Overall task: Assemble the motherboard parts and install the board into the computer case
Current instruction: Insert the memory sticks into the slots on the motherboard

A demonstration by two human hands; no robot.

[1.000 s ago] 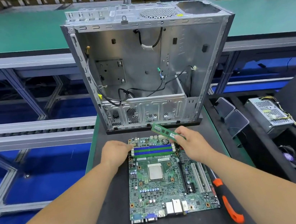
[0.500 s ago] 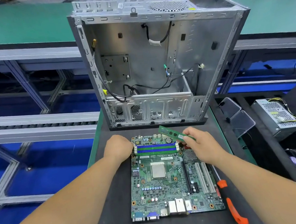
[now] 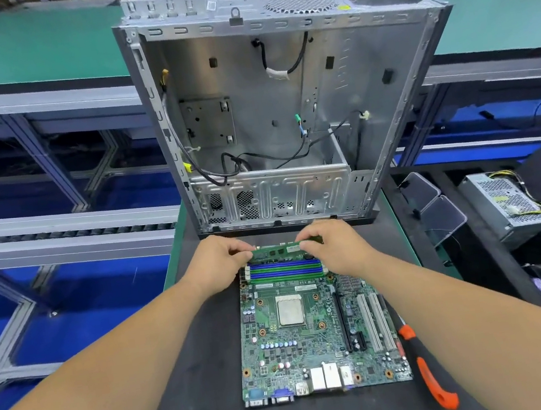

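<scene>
- At the far edge of the board [image 3: 317, 333], a RAM stick [image 3: 283, 250] is held level over the slots [image 3: 286, 269], one end pinched by the left hand [image 3: 216, 263], the other by the right hand [image 3: 335, 248].
- Fingers of both hands are curled round the stick ends; nothing is released.
- Whether the stick is already in a slot or just above cannot be told; it appears to sit at the farthest slot.
- Step judged: seating the RAM. Notch should be matched to the slot key, end latches checked open, stick kept upright, both ends pressed down evenly until latched.
- Risk judged: a tilted push or a wrong slot could bend the stick or flex the board.
- Board lies flat on the dark mat [image 3: 198, 369], near the open case [image 3: 283, 100], ports toward the person; CPU [image 3: 290, 310] is fitted, no cooler on it.
- Stick is green, thin, with a white label; slots are blue and green.
- Case stands behind the board, cables [image 3: 240, 165] loose inside.
- A screwdriver [image 3: 428, 369] lies just right of the board.
</scene>
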